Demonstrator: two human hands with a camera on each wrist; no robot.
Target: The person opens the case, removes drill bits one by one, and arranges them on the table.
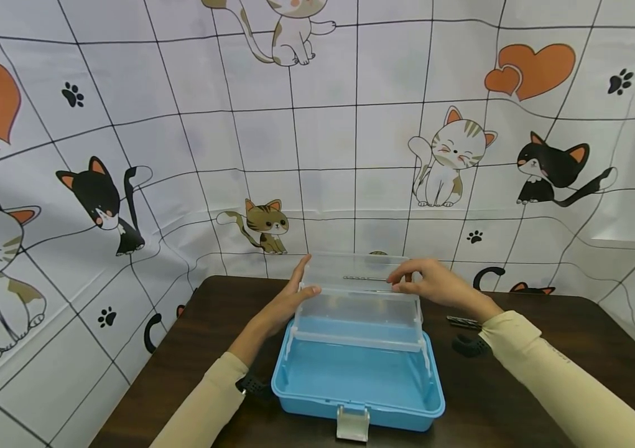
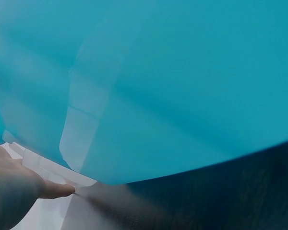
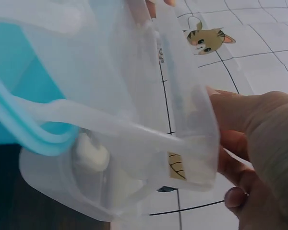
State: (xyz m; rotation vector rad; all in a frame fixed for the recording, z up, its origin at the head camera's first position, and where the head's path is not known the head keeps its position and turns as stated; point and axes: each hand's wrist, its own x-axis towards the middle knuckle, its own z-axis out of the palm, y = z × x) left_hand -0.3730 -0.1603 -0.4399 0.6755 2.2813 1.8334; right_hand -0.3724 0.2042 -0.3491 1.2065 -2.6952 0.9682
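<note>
A light blue plastic storage box stands unfolded, its clear trays raised at the back. At the upper tray's left end, my left hand holds the edge, thumb in front and fingers up along the side. My right hand is at the upper tray's right end, fingers curled, pinching the end of a thin twisted metal drill bit that points left over the tray. In the right wrist view, the right fingers are close to the clear tray wall, and the bit is hidden.
A thicker drill bit lies on the dark wooden table, partly behind the right wrist. The box's pale latch hangs down at the front. A white cat-print sheet hangs behind the table.
</note>
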